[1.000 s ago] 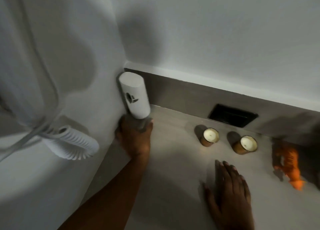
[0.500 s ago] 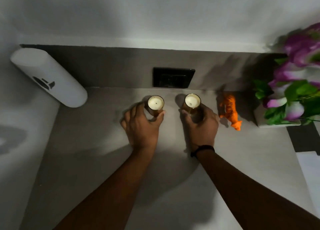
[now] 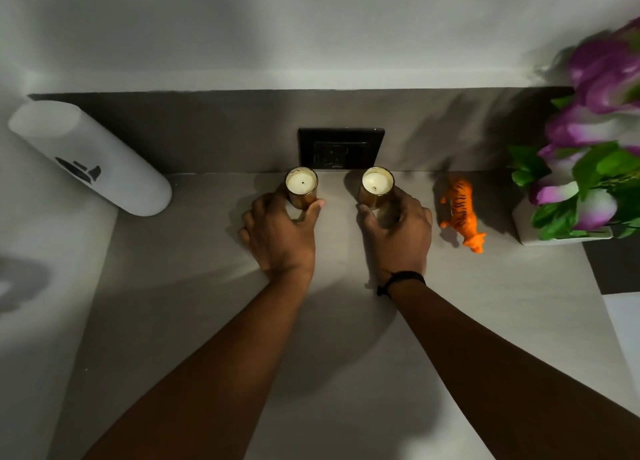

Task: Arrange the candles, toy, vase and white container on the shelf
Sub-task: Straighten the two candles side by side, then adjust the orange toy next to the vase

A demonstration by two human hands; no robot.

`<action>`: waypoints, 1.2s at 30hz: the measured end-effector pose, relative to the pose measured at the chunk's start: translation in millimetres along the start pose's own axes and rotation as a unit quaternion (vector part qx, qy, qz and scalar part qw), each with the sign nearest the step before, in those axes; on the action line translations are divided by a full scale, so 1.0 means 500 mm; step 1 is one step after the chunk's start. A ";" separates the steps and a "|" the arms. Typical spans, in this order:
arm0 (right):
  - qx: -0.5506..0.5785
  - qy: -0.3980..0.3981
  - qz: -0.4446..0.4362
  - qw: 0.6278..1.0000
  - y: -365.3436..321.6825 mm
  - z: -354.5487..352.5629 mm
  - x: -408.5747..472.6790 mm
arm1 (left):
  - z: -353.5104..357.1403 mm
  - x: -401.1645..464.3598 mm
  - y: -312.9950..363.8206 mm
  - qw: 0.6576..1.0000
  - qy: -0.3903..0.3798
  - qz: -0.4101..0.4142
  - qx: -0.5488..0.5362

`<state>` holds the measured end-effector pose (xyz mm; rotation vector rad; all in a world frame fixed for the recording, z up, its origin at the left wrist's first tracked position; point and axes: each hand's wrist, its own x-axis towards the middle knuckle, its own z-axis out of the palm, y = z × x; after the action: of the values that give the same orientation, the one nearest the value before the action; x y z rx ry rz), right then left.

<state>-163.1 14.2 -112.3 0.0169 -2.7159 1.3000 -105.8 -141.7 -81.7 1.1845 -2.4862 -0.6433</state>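
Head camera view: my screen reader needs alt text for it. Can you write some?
Two bare hands each grip a candle on a grey shelf: left hand on the left candle, right hand on the right candle. A white container, orange toy tiger and flower vase flank them.

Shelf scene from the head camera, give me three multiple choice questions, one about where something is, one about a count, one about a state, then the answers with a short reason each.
1. Where does the orange toy tiger stand?
A. Between the right candle and the vase of flowers
B. Left of the white container
C. Between the two candles

2. How many candles are on the shelf?
A. One
B. Two
C. Four

3. What are the hands doing?
A. Both lie flat on the shelf
B. Each grips a candle
C. One lifts the tiger

Answers: 1 A, the tiger is right of the right hand and left of the vase. 2 B, only the left candle and the right one show. 3 B, the left hand wraps the left candle, the right hand the right one.
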 end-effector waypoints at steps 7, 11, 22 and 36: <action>0.022 -0.020 0.010 1.000 0.033 -0.112 -0.113 | -0.036 -0.121 -0.003 0.997 -0.041 0.028 0.059; 0.099 0.086 0.090 0.987 0.081 -0.211 -0.186 | -0.036 -0.196 -0.016 0.970 -0.137 0.138 0.145; 0.127 0.150 0.123 0.973 0.067 -0.194 -0.029 | -0.018 -0.193 -0.014 0.946 -0.147 0.209 0.198; 0.110 0.137 0.120 0.977 0.063 -0.206 -0.048 | -0.021 -0.188 -0.010 0.946 -0.150 0.208 0.198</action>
<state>-130.0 112.9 -75.6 -0.4464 -2.3872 1.5310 -40.8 -72.9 -83.5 0.6601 -3.1005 -0.2218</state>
